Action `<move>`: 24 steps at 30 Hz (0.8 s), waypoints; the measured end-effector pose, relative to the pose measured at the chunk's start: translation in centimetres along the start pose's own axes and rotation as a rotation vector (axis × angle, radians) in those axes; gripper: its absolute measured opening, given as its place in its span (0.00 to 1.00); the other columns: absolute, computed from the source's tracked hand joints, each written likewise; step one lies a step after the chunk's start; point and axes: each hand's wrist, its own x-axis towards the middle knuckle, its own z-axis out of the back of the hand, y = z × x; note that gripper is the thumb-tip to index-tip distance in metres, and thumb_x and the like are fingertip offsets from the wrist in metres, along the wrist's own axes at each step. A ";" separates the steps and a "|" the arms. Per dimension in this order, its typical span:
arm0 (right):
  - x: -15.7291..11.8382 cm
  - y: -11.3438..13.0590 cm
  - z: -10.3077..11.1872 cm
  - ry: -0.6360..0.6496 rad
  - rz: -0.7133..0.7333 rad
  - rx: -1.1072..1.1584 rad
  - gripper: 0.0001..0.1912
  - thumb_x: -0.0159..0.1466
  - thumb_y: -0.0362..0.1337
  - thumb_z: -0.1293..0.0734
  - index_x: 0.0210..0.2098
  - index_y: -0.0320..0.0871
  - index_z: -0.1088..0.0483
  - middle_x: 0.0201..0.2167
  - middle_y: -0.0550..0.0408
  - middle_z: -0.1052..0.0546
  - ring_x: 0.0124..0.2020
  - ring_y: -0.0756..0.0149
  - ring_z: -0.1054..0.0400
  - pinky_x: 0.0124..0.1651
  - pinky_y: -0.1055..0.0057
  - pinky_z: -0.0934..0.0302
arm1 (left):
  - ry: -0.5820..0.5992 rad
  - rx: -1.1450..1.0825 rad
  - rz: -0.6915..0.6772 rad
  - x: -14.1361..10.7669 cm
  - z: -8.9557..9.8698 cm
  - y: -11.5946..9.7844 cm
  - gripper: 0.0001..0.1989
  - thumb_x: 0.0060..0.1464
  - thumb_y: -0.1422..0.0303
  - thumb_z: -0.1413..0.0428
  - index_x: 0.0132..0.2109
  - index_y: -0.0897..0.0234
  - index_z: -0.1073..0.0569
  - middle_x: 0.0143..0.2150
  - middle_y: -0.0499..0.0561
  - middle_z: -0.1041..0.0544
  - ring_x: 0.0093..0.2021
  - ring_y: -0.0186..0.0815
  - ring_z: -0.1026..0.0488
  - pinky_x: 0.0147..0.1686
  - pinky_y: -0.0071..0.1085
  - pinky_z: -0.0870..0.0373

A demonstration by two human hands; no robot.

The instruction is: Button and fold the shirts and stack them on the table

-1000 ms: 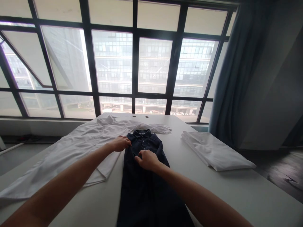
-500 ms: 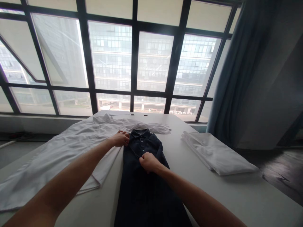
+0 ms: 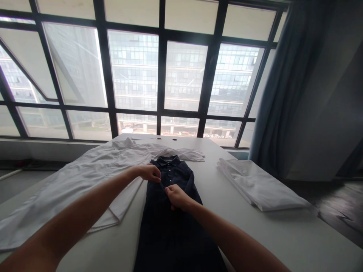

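Head view: both your hands pinch the front of the dark shirt (image 3: pixel 172 234).
Left hand (image 3: pixel 151 173): fingers curled closed on cloth below the collar (image 3: pixel 168 160); right hand (image 3: pixel 178 197): fingers closed on cloth just beside, nearer you. Shirt lies lengthwise on the white table (image 3: pixel 255 234), between spread white garment (image 3: pixel 85 181), left, and folded white cloth (image 3: pixel 261 185), right.

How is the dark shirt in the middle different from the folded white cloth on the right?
The dark shirt is navy, while the white cloth is white. The dark shirt stretches long, past the picture's bottom edge; the white cloth is folded into a shorter, flat pile. The left hand and right hand pinch the dark shirt, but neither touches the white cloth. Both lie on the table.
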 end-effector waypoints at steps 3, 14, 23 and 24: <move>-0.2 0.2 0.0 0.023 -0.066 -0.010 0.19 0.73 0.40 0.48 0.28 0.42 0.37 0.12 0.63 0.37 0.10 0.73 0.43 0.14 0.79 0.51 | 0.036 -0.016 0.033 -0.1 -0.1 -0.3 0.08 0.57 0.64 0.40 0.40 0.60 0.18 0.34 0.46 0.19 0.35 0.34 0.26 0.41 0.26 0.34; -4.7 2.4 -0.3 -0.233 0.572 -0.929 0.16 0.67 0.43 0.37 0.46 0.40 0.25 0.48 0.42 0.23 0.49 0.51 0.28 0.49 0.58 0.34 | -0.178 0.234 0.063 0.5 -1.7 -1.4 0.10 0.56 0.62 0.39 0.42 0.60 0.20 0.46 0.53 0.20 0.50 0.44 0.26 0.61 0.43 0.43; -8.5 1.3 -2.7 0.151 0.752 -0.746 0.43 0.67 0.62 0.44 0.70 0.39 0.48 0.71 0.40 0.49 0.73 0.49 0.59 0.72 0.47 0.66 | -0.293 0.150 0.450 0.1 -8.3 1.6 0.34 0.67 0.52 0.59 0.69 0.74 0.40 0.71 0.67 0.46 0.72 0.50 0.52 0.67 0.45 0.50; -8.8 1.3 -2.8 0.185 0.747 -0.728 0.43 0.67 0.62 0.44 0.71 0.38 0.49 0.72 0.40 0.49 0.73 0.49 0.61 0.72 0.47 0.67 | -0.282 0.138 0.453 0.3 -9.0 2.0 0.35 0.67 0.52 0.60 0.69 0.75 0.42 0.72 0.68 0.48 0.72 0.51 0.54 0.68 0.46 0.51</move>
